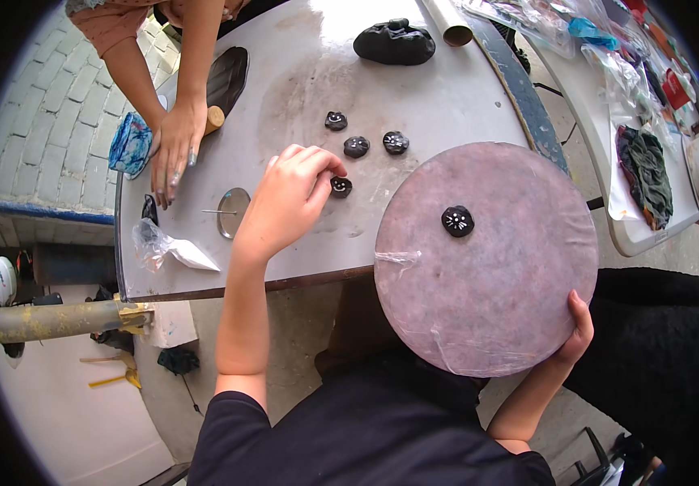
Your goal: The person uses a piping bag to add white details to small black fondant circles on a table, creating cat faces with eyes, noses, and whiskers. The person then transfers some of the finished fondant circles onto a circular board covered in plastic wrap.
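My left hand (292,197) reaches over the table, its thumb and fingers pinching the edge of a small black lump with a white smiling face (341,187). Beyond it lie another smiling lump (335,121), a black lump with faint white marks (357,147) and a black lump with white lines (395,143). In my right hand (577,331) is the rim of a round, pinkish, plastic-wrapped board (483,291). One black lump with white dots and whisker-like lines (457,221) rests on that board.
Another person's hands (176,146) press near a wooden roller (214,119) at the left. A black wrapped mass (394,42), a cardboard tube (448,24), a round lid-like disc with a thin pin (233,212) and a white-filled piping bag (185,251) lie on the grey table (289,255).
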{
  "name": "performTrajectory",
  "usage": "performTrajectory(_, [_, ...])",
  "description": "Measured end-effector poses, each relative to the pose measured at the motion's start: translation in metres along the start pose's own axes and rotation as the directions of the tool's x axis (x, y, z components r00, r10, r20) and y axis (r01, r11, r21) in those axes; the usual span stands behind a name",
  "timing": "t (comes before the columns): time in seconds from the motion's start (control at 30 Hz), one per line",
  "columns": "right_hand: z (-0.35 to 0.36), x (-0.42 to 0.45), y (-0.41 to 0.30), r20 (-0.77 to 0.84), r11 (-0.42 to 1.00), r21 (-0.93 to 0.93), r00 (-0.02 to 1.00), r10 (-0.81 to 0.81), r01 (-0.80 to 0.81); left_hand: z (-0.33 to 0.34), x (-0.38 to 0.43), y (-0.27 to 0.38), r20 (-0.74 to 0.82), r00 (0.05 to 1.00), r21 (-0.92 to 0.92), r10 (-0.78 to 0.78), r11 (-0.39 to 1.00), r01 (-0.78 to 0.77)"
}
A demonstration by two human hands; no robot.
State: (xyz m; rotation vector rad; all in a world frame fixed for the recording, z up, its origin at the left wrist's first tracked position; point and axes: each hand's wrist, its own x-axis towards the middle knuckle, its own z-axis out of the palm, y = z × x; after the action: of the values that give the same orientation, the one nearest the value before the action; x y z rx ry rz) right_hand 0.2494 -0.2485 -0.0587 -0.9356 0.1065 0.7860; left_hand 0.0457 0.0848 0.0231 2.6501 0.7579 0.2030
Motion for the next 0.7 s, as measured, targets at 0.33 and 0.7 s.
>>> performTrajectory(0.33, [0.001,0.001,0.002,0.014,1.000,0.004,1.000,-0.007,0.007,-0.009,0.018,-0.006,0.072,0.992,0.070,0.104,0.992,-0.109])
performTrajectory(0.7, [-0.002,0.003,0.005,0.000,1.000,-0.007,1.000,-0.016,0.016,-0.017,0.029,-0.015,0.170,0.975,0.050,0.145,0.987,-0.155])
